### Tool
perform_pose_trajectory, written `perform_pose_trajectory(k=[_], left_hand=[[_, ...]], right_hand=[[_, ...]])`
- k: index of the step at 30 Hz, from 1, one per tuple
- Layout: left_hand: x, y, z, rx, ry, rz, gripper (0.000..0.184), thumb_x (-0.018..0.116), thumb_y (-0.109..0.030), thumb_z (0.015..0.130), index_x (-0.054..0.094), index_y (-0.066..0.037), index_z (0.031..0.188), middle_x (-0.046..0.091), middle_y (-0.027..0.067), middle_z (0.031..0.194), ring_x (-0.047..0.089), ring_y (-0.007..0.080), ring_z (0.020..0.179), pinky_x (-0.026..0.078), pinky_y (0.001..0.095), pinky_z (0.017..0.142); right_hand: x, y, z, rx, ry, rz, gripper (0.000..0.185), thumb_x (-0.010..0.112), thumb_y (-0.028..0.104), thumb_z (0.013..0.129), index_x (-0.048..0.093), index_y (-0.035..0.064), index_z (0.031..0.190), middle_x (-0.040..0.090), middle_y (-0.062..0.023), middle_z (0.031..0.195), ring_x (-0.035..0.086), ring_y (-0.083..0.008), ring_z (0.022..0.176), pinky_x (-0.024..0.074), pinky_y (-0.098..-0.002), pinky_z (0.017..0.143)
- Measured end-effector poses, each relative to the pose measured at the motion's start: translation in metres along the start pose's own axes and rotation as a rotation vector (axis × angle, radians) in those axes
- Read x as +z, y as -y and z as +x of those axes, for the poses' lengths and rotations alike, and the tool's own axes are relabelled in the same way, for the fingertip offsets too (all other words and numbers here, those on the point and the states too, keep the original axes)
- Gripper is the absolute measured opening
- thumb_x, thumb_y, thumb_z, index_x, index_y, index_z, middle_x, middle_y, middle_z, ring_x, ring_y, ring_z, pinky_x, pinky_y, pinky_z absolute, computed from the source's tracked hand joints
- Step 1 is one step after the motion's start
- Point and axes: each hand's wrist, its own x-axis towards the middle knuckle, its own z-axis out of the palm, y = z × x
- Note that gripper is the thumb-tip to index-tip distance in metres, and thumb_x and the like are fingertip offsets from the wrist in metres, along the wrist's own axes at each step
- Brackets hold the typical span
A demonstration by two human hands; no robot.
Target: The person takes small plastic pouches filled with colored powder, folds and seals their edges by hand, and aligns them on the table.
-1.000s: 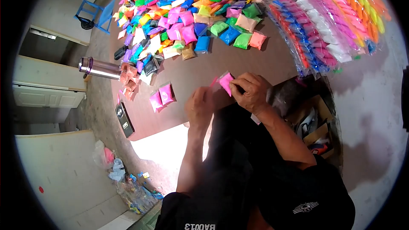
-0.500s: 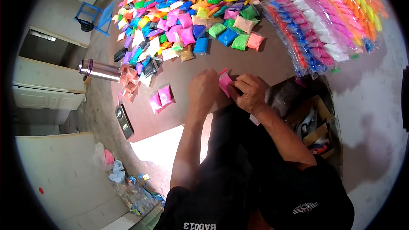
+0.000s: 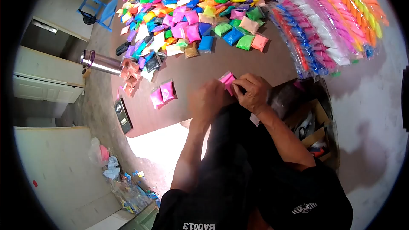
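Observation:
A small pink packet (image 3: 228, 80) in clear wrapping is between my two hands, just above the near edge of the brown table. My right hand (image 3: 252, 93) is closed, its thumb and fingers pinching the packet's right side. My left hand (image 3: 205, 99) is blurred, with curled fingers that meet the packet's left side; its fingertips are partly hidden. To the left, two pink packets (image 3: 162, 95) lie side by side on the table.
A pile of colourful packets (image 3: 183, 17) covers the far table (image 3: 272, 66). Long bagged strips of packets (image 3: 317, 25) lie at the right. Leftward are a steel flask (image 3: 102, 61), orange-brown packets (image 3: 130, 76) and a black phone-like device (image 3: 123, 116). Open cartons (image 3: 317, 123) stand lower right.
My left hand has moved right and slightly down, up to the pink packet. The packet has turned a little in my right hand. The view has shifted slightly.

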Motion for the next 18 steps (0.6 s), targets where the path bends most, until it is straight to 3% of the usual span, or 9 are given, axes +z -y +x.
perform_pose_trajectory(k=[5,8,10,11,12,13,15,16,18], left_hand=[[-0.002,0.019,-0.017,-0.073,-0.096,0.020,0.011,0.072,-0.013,0.089,0.066,-0.003,0.088,0.067,0.0174,0.073,0.067,0.0339,0.066,0.052,0.0387,0.060],[-0.018,0.022,-0.030,-0.116,-0.146,0.014,0.011,0.072,-0.011,0.090,0.066,-0.002,0.088,0.065,0.0159,0.070,0.066,0.0283,0.061,0.050,0.0357,0.059],[-0.033,0.024,-0.040,-0.120,-0.269,-0.073,0.010,0.072,-0.008,0.091,0.066,-0.001,0.088,0.064,0.0129,0.068,0.062,0.0195,0.058,0.047,0.0319,0.057],[-0.047,0.024,-0.043,-0.135,-0.287,-0.106,0.010,0.072,-0.007,0.093,0.066,0.000,0.089,0.060,0.0076,0.065,0.055,0.0108,0.058,0.044,0.0283,0.055],[-0.058,0.031,-0.047,-0.162,-0.320,-0.107,0.009,0.071,-0.008,0.094,0.066,-0.001,0.091,0.060,0.0079,0.066,0.054,0.0115,0.058,0.045,0.0282,0.056],[-0.068,0.039,-0.052,-0.189,-0.352,-0.108,0.009,0.070,-0.010,0.095,0.067,-0.002,0.093,0.060,0.0082,0.066,0.052,0.0121,0.057,0.045,0.0281,0.056],[-0.087,0.056,-0.060,-0.271,-0.397,-0.034,0.012,0.069,-0.010,0.097,0.066,0.000,0.091,0.059,0.0055,0.066,0.050,0.0068,0.060,0.045,0.0266,0.055],[-0.093,0.071,-0.064,-0.289,-0.430,-0.061,0.016,0.069,-0.010,0.098,0.065,0.004,0.090,0.057,0.0012,0.069,0.049,0.0057,0.065,0.042,0.0235,0.058],[-0.105,0.096,-0.071,-0.314,-0.505,-0.118,0.018,0.067,-0.012,0.100,0.065,0.005,0.093,0.060,0.0014,0.074,0.051,0.0060,0.069,0.043,0.0228,0.061]], right_hand=[[0.001,0.001,0.000,0.019,0.001,0.049,0.009,0.078,0.009,0.077,0.069,0.0094,0.081,0.065,-0.0034,0.080,0.065,-0.0272,0.073,0.0522,-0.0381,0.065],[0.000,0.004,-0.001,0.054,0.021,0.061,0.009,0.077,0.009,0.077,0.070,0.0091,0.082,0.066,-0.0040,0.083,0.065,-0.0264,0.074,0.0524,-0.0381,0.067],[-0.003,0.006,-0.001,0.100,0.053,0.069,0.009,0.077,0.008,0.078,0.071,0.0088,0.084,0.066,-0.0048,0.087,0.066,-0.0259,0.077,0.0527,-0.0381,0.068],[-0.007,0.008,0.002,0.069,0.074,0.034,0.012,0.076,0.010,0.080,0.072,0.0081,0.091,0.067,-0.0069,0.097,0.066,-0.0269,0.086,0.0528,-0.0384,0.075],[-0.011,0.010,0.005,0.036,0.096,-0.001,0.017,0.075,0.013,0.082,0.074,0.0073,0.098,0.069,-0.0089,0.107,0.066,-0.0279,0.096,0.0529,-0.0387,0.082],[-0.015,0.012,0.009,0.030,0.108,-0.003,0.017,0.075,0.013,0.082,0.074,0.0073,0.098,0.069,-0.0089,0.107,0.066,-0.0279,0.096,0.0529,-0.0387,0.082],[-0.019,0.016,0.016,-0.150,0.256,-0.150,0.037,0.071,0.022,0.087,0.069,0.0047,0.120,0.063,-0.0132,0.130,0.059,-0.0321,0.121,0.0461,-0.0429,0.100],[-0.017,0.016,0.015,-0.155,0.264,-0.152,0.037,0.071,0.022,0.087,0.069,0.0047,0.120,0.063,-0.0132,0.130,0.059,-0.0321,0.121,0.0461,-0.0429,0.100],[-0.015,0.018,0.008,-0.164,0.517,-0.158,0.053,0.068,0.030,0.091,0.059,0.0035,0.136,0.057,-0.0159,0.142,0.050,-0.0332,0.134,0.0368,-0.0466,0.111]])
